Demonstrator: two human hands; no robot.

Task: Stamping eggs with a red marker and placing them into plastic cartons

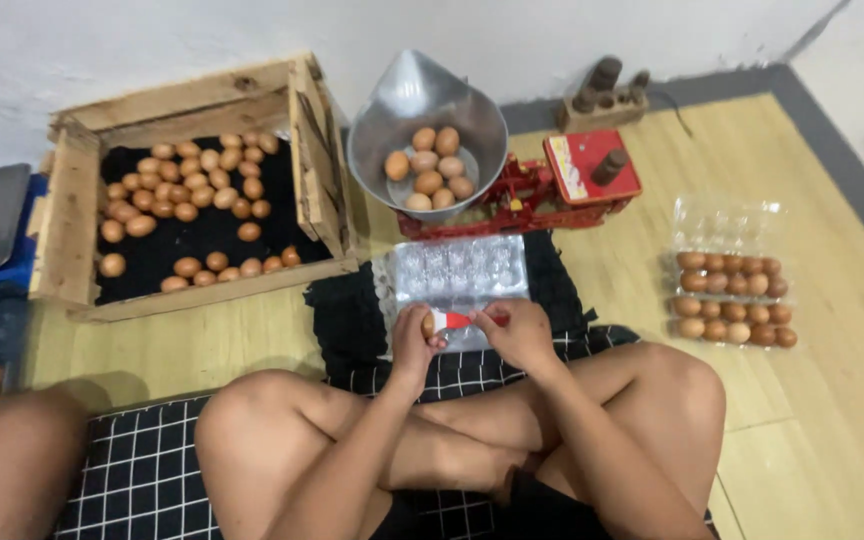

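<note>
Head view looks down on a person seated cross-legged on a black-and-white checked mat (142,470), knees spread toward 8 and 4 o'clock. Just above the crossed legs the two hands meet. Left hand (415,338) is curled closed around a brown egg (428,325), of which only a small rounded part shows between the fingers. Right hand (525,330) is also closed, gripping a small red-and-white object (455,320) whose pale end touches the egg; what the object is cannot be told at this size.

Directly beyond the hands, toward 12 o'clock, lies a clear plastic egg tray (460,272), its moulded cups glinting, resting on a dark cloth (347,320). Further at 12 o'clock stands a red balance scale (552,195) with a shiny metal scoop pan (402,110) holding about nine brown eggs, and a dark weight (610,165) on its red platform.

At 3 o'clock, on the wooden floor (822,420), sits a filled clear carton of brown eggs (735,298), three rows deep, with its lid open behind it. At 10 o'clock a rough wooden crate (72,215) lined in black holds many loose brown eggs. Against the wall at 1 o'clock is a wooden block of spare weights (604,95). At 7 o'clock another person's knee (7,465) enters the picture.
</note>
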